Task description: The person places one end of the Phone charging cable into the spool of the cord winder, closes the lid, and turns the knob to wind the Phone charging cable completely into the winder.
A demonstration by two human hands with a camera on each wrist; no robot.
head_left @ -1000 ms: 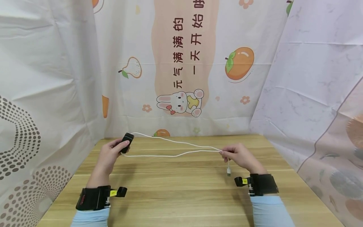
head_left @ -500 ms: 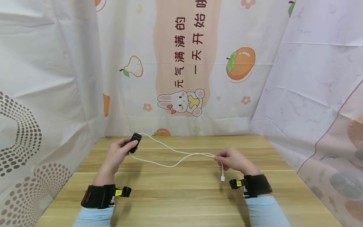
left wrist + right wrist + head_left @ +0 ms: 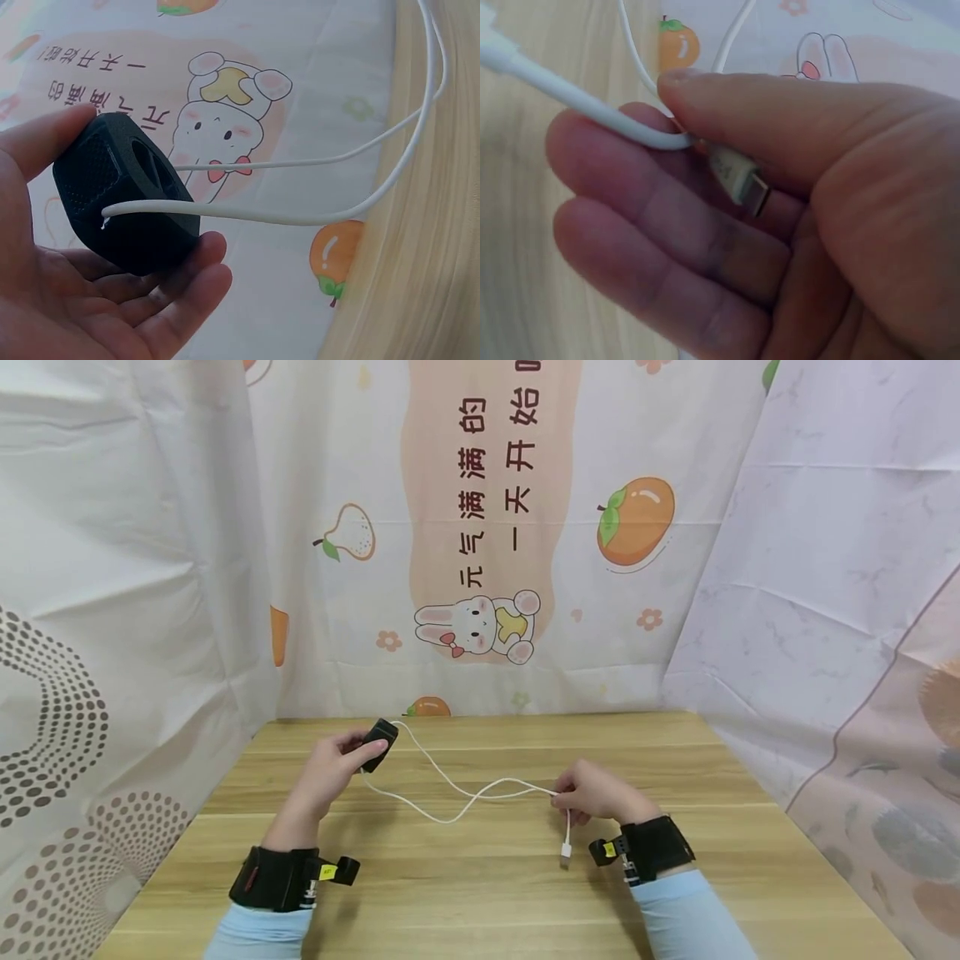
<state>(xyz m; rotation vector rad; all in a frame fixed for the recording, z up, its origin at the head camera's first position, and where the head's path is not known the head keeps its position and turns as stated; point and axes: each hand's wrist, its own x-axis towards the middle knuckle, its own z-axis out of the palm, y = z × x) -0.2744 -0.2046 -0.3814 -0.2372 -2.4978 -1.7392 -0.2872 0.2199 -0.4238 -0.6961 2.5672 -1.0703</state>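
In the head view, my left hand (image 3: 327, 774) holds a black faceted block (image 3: 380, 745) between thumb and fingers, raised above the table. The left wrist view shows the block (image 3: 127, 191) has a textured face and a hollow in one side. A white charging cable (image 3: 447, 821) comes out of it in two strands, which cross midway. My right hand (image 3: 606, 793) pinches both strands close to their ends. One white plug (image 3: 565, 855) dangles below those fingers. In the right wrist view, a second plug with a metal tip (image 3: 739, 180) lies under the thumb, against the curled fingers.
A wood-grain table (image 3: 465, 893) spans the space beneath both hands. Printed curtains hang behind it (image 3: 480, 685) and along both sides. Each wrist wears a black band with a small camera, such as the right band (image 3: 657, 849).
Both hands have come closer together, the left moving right and the right moving left and lower. The cable has gone from nearly taut to slack, with its strands now crossing.
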